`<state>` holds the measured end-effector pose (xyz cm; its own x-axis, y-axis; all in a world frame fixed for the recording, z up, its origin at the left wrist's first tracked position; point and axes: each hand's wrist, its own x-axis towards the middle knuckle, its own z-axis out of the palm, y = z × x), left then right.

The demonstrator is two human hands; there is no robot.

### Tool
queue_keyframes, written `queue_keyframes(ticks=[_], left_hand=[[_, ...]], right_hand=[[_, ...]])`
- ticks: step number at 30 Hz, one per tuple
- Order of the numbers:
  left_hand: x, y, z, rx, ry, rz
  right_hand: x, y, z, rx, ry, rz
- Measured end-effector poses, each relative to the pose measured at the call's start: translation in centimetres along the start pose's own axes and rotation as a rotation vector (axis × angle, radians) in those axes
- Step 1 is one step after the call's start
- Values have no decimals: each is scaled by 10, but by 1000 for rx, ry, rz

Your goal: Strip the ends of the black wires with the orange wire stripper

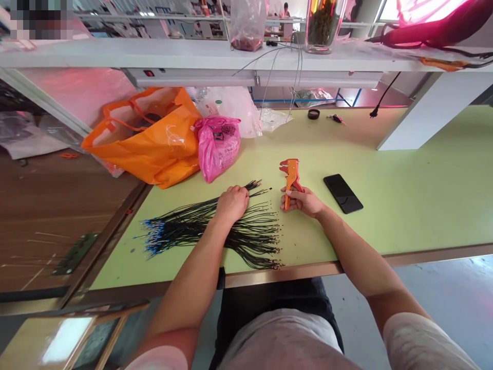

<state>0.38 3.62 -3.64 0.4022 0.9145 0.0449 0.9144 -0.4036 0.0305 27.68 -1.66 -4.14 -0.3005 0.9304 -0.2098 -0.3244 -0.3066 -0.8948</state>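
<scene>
Right hand (300,202) wrapped round the handle of the orange tool (291,177), its head aimed at the far edge of the table (404,216); left hand (233,204) curled low over the black wires (188,231), fingers bent, though whether it pinches any strand I can't tell; here's the danger: those strands lie loose and crowded, so a sideways drag could tangle them or spill some over the near edge; a slack right grip might let the tool twist; the wires run beneath the left hand, blue ends (156,239) toward the table's left edge; the tool sits within the right, near the opposite tips.
</scene>
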Motion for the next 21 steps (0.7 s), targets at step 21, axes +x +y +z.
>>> queue_keyframes(ticks=[21], left_hand=[[-3,4,2,-109,61,25]], right_hand=[[0,1,-1,-27,-5,-5]])
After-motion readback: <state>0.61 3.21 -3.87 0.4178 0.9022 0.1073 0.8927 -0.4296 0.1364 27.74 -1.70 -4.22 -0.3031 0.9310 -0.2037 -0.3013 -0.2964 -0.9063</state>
